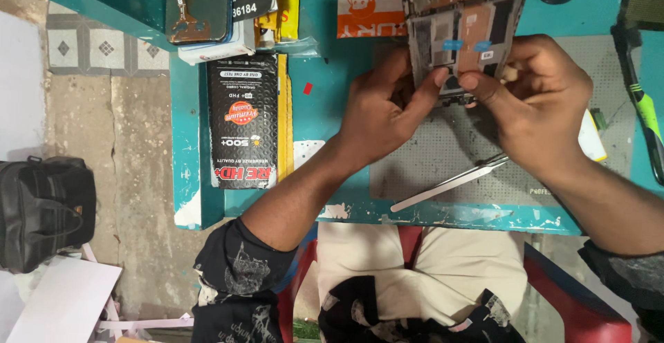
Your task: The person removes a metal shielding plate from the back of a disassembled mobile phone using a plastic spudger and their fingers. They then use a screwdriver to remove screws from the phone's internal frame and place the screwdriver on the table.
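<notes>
From the left, I see a black bag (43, 211) on the floor, then a black flat box (243, 122) lying near the teal worktop's (315, 118) left edge. My left hand (379, 111) and right hand (536, 104) meet at the near end of the opened phone (465, 28), fingertips pinched on it to keep it steady over the grey mat (443, 149). Tweezers (449, 184) lie free near the front edge (little spare room right, by the green-handled tool (647, 111)).

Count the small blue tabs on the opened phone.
2. Both sit on the opened phone, side by side above the fingertips: one blue tab on the left, one blue tab on the right. The hands may hide others.
</notes>
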